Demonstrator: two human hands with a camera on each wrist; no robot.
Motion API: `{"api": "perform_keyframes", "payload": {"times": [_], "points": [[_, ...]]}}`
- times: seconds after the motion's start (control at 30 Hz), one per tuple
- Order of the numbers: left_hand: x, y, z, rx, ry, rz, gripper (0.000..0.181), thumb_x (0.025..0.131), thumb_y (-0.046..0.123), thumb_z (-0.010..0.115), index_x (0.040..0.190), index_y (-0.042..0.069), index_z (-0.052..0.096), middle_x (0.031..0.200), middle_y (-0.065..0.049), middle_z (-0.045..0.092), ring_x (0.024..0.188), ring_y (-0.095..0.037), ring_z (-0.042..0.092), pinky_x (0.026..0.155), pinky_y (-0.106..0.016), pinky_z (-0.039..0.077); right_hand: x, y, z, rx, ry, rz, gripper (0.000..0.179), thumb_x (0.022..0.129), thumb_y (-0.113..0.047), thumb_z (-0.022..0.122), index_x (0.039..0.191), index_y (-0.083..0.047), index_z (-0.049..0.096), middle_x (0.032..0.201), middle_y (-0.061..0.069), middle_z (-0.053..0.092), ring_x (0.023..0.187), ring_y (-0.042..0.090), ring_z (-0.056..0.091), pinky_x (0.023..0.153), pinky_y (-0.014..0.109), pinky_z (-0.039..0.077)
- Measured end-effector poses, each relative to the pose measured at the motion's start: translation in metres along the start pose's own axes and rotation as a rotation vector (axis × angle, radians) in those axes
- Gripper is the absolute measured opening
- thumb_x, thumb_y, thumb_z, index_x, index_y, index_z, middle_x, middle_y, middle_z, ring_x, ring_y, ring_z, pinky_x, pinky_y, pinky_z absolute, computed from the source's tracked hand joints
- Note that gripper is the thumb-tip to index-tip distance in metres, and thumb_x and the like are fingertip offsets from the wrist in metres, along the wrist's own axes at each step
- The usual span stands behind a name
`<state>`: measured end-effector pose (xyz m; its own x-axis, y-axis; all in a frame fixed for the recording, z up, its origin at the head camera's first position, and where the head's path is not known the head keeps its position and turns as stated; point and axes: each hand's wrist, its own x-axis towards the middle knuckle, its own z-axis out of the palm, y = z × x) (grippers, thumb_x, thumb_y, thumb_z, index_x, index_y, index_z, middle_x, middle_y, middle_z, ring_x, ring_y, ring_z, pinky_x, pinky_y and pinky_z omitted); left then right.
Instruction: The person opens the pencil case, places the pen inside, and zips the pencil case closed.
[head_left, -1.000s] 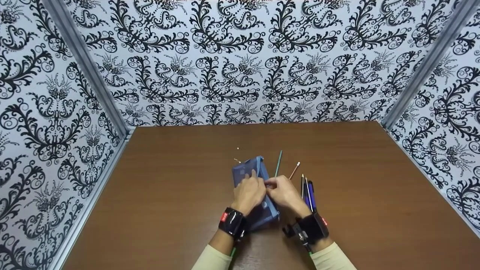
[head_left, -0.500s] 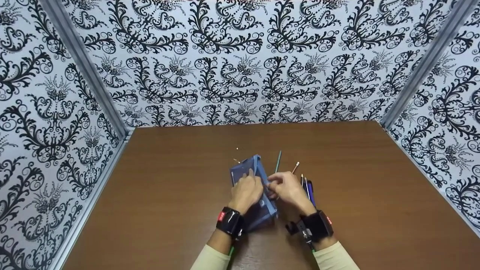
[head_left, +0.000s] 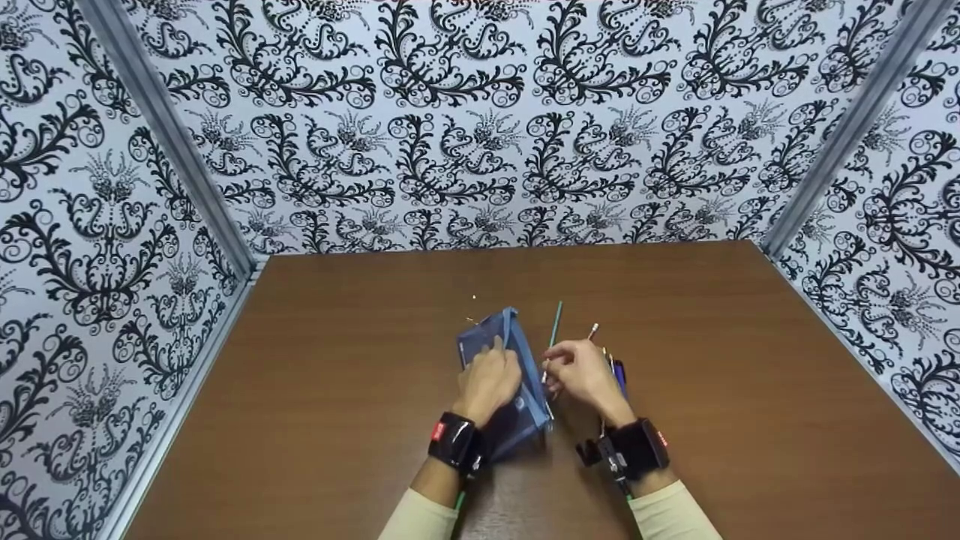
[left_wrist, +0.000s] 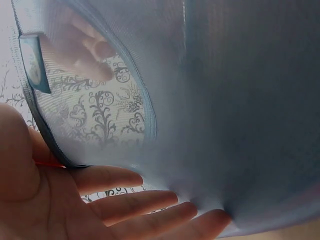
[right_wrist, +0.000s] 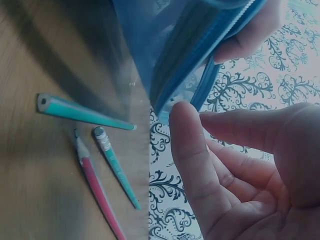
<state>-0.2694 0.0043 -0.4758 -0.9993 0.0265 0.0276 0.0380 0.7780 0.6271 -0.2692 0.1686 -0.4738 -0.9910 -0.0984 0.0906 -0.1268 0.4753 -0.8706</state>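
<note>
A blue translucent mesh pencil case, with a zipper along its edge, stands tilted in the middle of the table. My left hand grips it; in the left wrist view the fingers lie along its side and its edge runs between thumb and fingers. To the right of the case and apart from it is my right hand, loosely curled, thumb and index tips close together with nothing visible between them. In the right wrist view, the zipper stands partly open beyond those fingertips. What the case holds is hidden.
Beside the case lie a thick green pencil, a teal pencil with an eraser and a red pencil. Blue pens are partly behind my right hand. Small white bits dot the brown table. Patterned walls surround it.
My right hand has drawn away from the zipper edge to the right, leaving a small gap. My left hand and the case have shifted slightly left.
</note>
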Motion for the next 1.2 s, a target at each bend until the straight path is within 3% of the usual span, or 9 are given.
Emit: {"api": "perform_keyframes", "payload": {"times": [0.33, 0.7, 0.87, 1.07, 1.2], "points": [[0.001, -0.001, -0.003, -0.007, -0.009, -0.003, 0.057, 0.102, 0.031, 0.031, 0.147, 0.0, 0.044, 0.143, -0.024, 0.051, 0.124, -0.042, 0.056, 0.099, -0.056, 0.045, 0.003, 0.006, 0.002, -0.065, 0.032, 0.023, 0.018, 0.084, 0.008, 0.062, 0.1, 0.01, 0.071, 0.078, 0.019, 0.072, 0.061, 0.033, 0.07, 0.054, 0.036, 0.057], [0.0, -0.003, -0.002, -0.034, 0.023, 0.002, 0.055, 0.101, 0.03, 0.032, 0.145, 0.0, 0.048, 0.139, -0.02, 0.056, 0.12, -0.041, 0.059, 0.096, -0.057, 0.046, 0.007, 0.01, 0.004, -0.233, 0.062, -0.014, 0.014, 0.08, 0.003, 0.067, 0.093, 0.005, 0.073, 0.072, 0.007, 0.072, 0.057, 0.025, 0.069, 0.059, 0.027, 0.055], [0.001, -0.004, -0.003, -0.042, 0.013, -0.001, 0.055, 0.101, 0.029, 0.032, 0.146, 0.001, 0.046, 0.14, -0.022, 0.055, 0.121, -0.042, 0.057, 0.099, -0.057, 0.045, 0.01, 0.01, 0.004, -0.251, 0.061, -0.014, 0.013, 0.079, 0.004, 0.067, 0.091, 0.004, 0.073, 0.072, 0.007, 0.072, 0.056, 0.021, 0.068, 0.058, 0.027, 0.054], [0.002, -0.004, -0.005, -0.054, -0.007, -0.01, 0.057, 0.102, 0.031, 0.031, 0.148, 0.001, 0.042, 0.143, -0.023, 0.052, 0.125, -0.042, 0.054, 0.102, -0.055, 0.043, 0.013, 0.01, 0.005, -0.212, 0.041, 0.029, 0.016, 0.079, 0.005, 0.065, 0.093, 0.006, 0.072, 0.073, 0.009, 0.072, 0.058, 0.028, 0.07, 0.052, 0.026, 0.054], [0.002, -0.004, -0.005, -0.061, -0.001, -0.01, 0.056, 0.102, 0.031, 0.032, 0.148, 0.001, 0.043, 0.141, -0.023, 0.053, 0.121, -0.042, 0.057, 0.099, -0.054, 0.046, 0.015, 0.011, 0.007, -0.219, 0.042, 0.032, 0.016, 0.079, 0.005, 0.066, 0.093, 0.006, 0.072, 0.074, 0.009, 0.073, 0.057, 0.027, 0.07, 0.05, 0.026, 0.054]]}}
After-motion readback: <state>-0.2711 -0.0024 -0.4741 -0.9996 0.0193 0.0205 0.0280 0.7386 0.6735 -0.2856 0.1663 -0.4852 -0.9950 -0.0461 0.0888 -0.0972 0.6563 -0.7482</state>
